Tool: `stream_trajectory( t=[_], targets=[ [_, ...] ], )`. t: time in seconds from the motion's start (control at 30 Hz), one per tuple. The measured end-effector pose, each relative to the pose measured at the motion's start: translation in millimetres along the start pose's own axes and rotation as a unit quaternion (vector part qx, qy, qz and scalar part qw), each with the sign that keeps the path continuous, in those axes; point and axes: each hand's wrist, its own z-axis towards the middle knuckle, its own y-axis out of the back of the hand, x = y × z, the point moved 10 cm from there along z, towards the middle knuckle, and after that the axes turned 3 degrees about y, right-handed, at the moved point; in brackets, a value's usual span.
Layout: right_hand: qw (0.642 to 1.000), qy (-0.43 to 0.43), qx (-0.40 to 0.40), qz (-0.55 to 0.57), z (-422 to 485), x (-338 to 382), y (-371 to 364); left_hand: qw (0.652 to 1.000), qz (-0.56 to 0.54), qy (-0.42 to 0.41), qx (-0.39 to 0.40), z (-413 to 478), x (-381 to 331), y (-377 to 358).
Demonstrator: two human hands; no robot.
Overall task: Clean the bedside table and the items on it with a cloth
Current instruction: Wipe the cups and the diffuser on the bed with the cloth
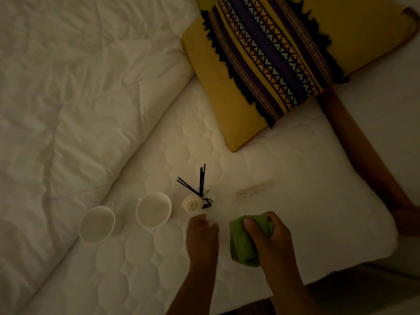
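Note:
Two white cups stand on the white quilted mattress (295, 201), one at the left (96, 223) and one to its right (153, 210). Beside them is a reed diffuser (200, 189) with dark sticks and a white rose (192, 204). My left hand (202, 237) hovers just below the rose, fingers loosely curled, holding nothing I can see. My right hand (268, 237) is closed around a bunched green cloth (243, 246) over the mattress. A pale flat remote-like object (254, 189) lies further back. The bedside table is out of view.
A white duvet (79, 98) is bunched at the left. A yellow cushion (272, 60) with a patterned purple band lies at the top right. A wooden bed frame (359, 155) runs along the right edge. The light is dim.

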Motion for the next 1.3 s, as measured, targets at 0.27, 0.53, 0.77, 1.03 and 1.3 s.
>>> stream_trajectory(
  t=[0.27,0.53,0.77,1.03,1.3],
  targets=[
    [0.999,-0.014,-0.027,0.011,3.0,-5.7,36.2,0.983,0.025,-0.134,0.126,-11.6,-69.8,-72.6],
    [0.999,-0.024,-0.025,0.008,1.6,-21.1,51.2,0.974,0.083,-0.192,0.088,7.7,-84.2,-88.7],
    [0.999,0.017,-0.042,-0.015,1.9,2.3,46.7,0.971,-0.002,-0.14,0.194,-28.4,-75.8,-75.1],
    [0.981,0.14,-0.093,-0.102,-17.1,75.9,20.3,0.953,-0.124,-0.108,0.253,-87.6,-95.4,-24.9],
    [0.951,0.203,-0.146,-0.181,-52.7,119.6,-19.9,0.968,-0.125,-0.122,0.182,-98.8,-97.0,37.5]
  ],
)
